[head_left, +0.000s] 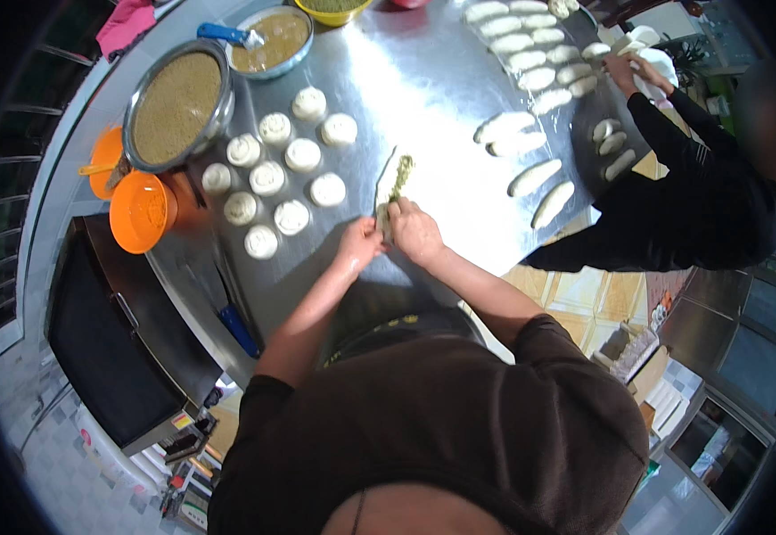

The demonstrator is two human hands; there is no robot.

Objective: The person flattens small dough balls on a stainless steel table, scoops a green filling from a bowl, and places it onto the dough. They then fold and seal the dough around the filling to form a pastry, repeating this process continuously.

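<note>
1. Dough strip [394,185], green filling on top: frame centre, on steel counter [406,80].
2. Left hand [360,245], right hand [415,231]: fingers pinched closed on strip's near end.
3. Round dough pieces [267,177]: left of strip.

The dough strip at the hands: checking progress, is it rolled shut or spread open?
Spread open: the dough strip lies flat, green filling exposed along it.

Below my table's [423,80] lower left corner, the dark oven [111,348] carries a small red-and-yellow label [182,420] on its front panel. Stacked white boxes [664,392] stand on the floor at lower right.
</note>
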